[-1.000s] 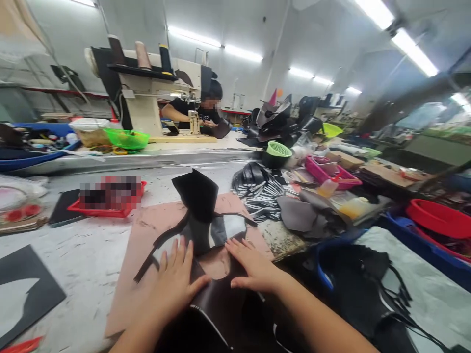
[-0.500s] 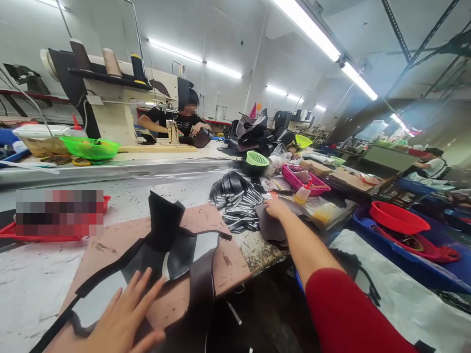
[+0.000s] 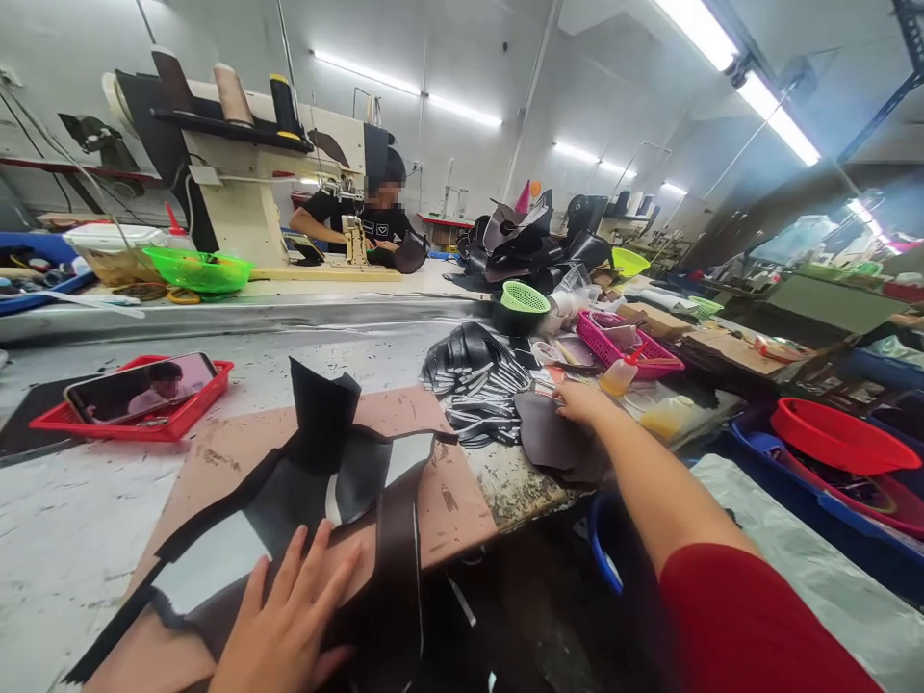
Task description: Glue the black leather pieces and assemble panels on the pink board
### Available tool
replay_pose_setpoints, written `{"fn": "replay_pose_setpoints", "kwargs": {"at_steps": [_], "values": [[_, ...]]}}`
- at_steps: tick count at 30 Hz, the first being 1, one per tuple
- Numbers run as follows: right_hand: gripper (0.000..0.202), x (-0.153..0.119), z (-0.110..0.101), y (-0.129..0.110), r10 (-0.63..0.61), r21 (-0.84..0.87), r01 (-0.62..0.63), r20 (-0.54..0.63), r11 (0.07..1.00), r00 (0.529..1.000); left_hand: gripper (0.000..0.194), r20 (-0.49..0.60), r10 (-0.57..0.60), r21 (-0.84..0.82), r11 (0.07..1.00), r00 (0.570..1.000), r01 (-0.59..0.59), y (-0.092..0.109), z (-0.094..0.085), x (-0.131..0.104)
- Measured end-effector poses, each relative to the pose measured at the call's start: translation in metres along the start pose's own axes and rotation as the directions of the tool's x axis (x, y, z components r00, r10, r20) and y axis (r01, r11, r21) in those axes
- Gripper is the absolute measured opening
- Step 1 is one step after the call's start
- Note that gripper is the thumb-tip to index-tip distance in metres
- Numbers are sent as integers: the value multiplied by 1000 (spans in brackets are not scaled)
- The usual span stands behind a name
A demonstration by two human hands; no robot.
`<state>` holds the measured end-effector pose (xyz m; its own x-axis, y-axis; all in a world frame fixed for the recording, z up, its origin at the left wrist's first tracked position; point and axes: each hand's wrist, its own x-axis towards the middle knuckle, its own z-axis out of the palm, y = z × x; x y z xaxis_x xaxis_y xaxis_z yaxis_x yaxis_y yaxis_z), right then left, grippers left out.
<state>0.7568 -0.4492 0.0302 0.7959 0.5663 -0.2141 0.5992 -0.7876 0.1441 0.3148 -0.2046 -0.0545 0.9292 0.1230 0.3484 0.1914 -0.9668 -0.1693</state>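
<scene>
My left hand [image 3: 293, 606] lies with its fingers spread over the near part of a black leather workpiece [image 3: 289, 505]. This piece has pale backing patches, a raised black flap and a dark brown strap hanging over the bench edge. It rests on a pinkish board [image 3: 451, 505]. My right hand [image 3: 583, 402] is stretched out to the right, fingers closed at the upper edge of some dark brown leather pieces [image 3: 552, 438]. How many pieces lie there is hard to tell. Touching them on the left is a heap of black strips with white edges [image 3: 480, 390].
A phone [image 3: 144, 388] leans in a red tray [image 3: 220, 385]. Beyond the bench, a co-worker [image 3: 386, 217] sits at a sewing machine [image 3: 245, 183]. A pink basket [image 3: 660, 361] and glue bottle [image 3: 619, 375] stand past my right hand. Blue tubs [image 3: 794, 472] are at right.
The view has swung, so most things sit further right. My left hand has shifted slightly over the leather workpiece. My right hand remains at the brown leather pieces.
</scene>
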Motion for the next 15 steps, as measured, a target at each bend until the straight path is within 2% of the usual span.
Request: {"fn": "replay_pose_setpoints", "kwargs": {"at_steps": [4, 7, 10, 12, 14, 15], "values": [[33, -12, -1, -1, 7, -19, -8, -35, 1000, 999, 75, 62, -18, -71, 997, 998, 23, 22, -15, 11], [33, -2, -2, -14, 6, -16, -7, -43, 1000, 999, 95, 210, 93, -204, 978, 973, -49, 36, -26, 23], [33, 14, -1, -27, -9, -9, 9, -12, 1000, 1000, 106, 317, 185, -240, 965, 930, -110, 43, -21, 34], [31, 23, 0, -32, -26, -10, 26, 19, 1000, 999, 90, 264, 199, -193, 970, 944, -150, 44, -8, 35], [29, 26, -2, -33, -40, -19, 41, 34, 999, 999, 69, 139, 205, -108, 976, 969, -191, 45, 6, 32], [28, 25, -4, -32, -45, -26, 45, 32, 999, 999, 64, 67, 213, -62, 976, 975, -209, 47, 11, 29]]}}
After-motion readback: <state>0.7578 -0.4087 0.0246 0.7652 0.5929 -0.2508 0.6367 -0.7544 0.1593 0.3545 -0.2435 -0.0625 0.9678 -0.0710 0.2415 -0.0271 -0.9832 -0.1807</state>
